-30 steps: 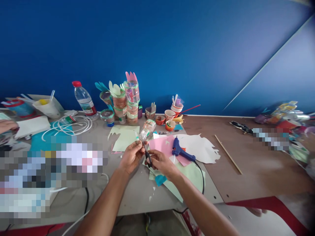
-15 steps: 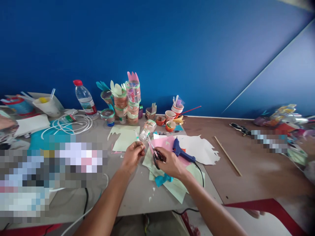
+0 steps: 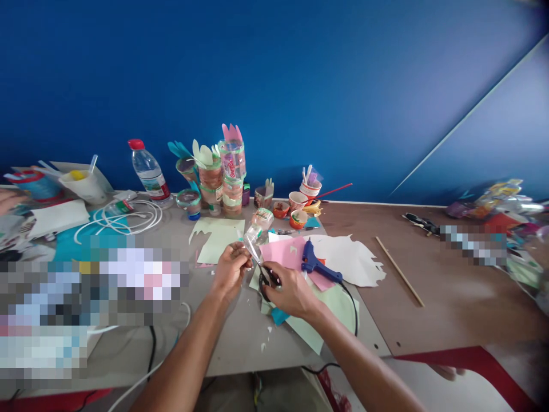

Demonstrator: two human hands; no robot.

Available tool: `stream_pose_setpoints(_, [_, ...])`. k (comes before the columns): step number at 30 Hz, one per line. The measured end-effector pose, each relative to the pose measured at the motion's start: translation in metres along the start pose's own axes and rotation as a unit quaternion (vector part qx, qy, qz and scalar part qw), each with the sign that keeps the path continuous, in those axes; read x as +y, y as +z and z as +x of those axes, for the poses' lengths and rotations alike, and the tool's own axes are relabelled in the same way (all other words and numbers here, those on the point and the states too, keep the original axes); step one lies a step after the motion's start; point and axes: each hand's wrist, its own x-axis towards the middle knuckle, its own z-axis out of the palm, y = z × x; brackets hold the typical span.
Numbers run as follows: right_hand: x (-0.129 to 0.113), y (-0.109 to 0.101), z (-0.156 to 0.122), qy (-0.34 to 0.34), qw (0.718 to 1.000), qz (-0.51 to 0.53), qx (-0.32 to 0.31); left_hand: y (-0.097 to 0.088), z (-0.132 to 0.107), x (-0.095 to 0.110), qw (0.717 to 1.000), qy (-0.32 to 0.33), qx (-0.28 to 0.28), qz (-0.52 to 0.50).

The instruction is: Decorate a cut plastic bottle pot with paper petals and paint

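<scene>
My right hand (image 3: 290, 290) grips scissors (image 3: 269, 280) by their black handles, and the blades angle up and left to the fingertips of my left hand. My left hand (image 3: 231, 270) is closed in a pinch; whatever it holds is too small and hidden to name. Just beyond the blades lies a clear plastic bottle (image 3: 259, 222) with a green and white label. Beneath my right hand are sheets of pale green paper (image 3: 343, 309), pink paper (image 3: 281, 252) and a scrap of blue paper (image 3: 279, 316). A blue glue gun (image 3: 319, 264) rests on the papers, right of my hand.
Along the blue wall stand decorated cut bottles (image 3: 233, 160), a red-capped bottle (image 3: 150, 174) and small paper cups (image 3: 298, 200). A white cable (image 3: 141, 217) coils at left. On the right lie torn white paper (image 3: 349, 260) and a wooden stick (image 3: 398, 270). Another person's hand (image 3: 11, 201) shows far left.
My right hand has shifted slightly left and down with the scissors, bringing the blades closer to my left fingertips. My left hand has barely moved. The other person's hand at far left has shifted.
</scene>
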Motion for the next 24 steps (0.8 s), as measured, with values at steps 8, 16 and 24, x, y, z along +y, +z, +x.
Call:
stream_pose_setpoints(8, [-0.0029, 0.0018, 0.0016, -0.001, 1.000, 0.007, -0.007, 0.0002, 0.0005, -0.0017, 1.000, 0.017, -0.008, 0.009])
stream_pose_setpoints(16, [-0.0018, 0.0058, 0.0027, -0.012, 0.999, 0.039, -0.009, -0.0029, 0.0014, -0.0036, 1.000, 0.013, -0.012, 0.016])
stream_pose_setpoints(24, [-0.0005, 0.0020, 0.0023, -0.013, 0.999, 0.046, -0.017, -0.0019, 0.0006, -0.0008, 1.000, 0.008, -0.018, 0.008])
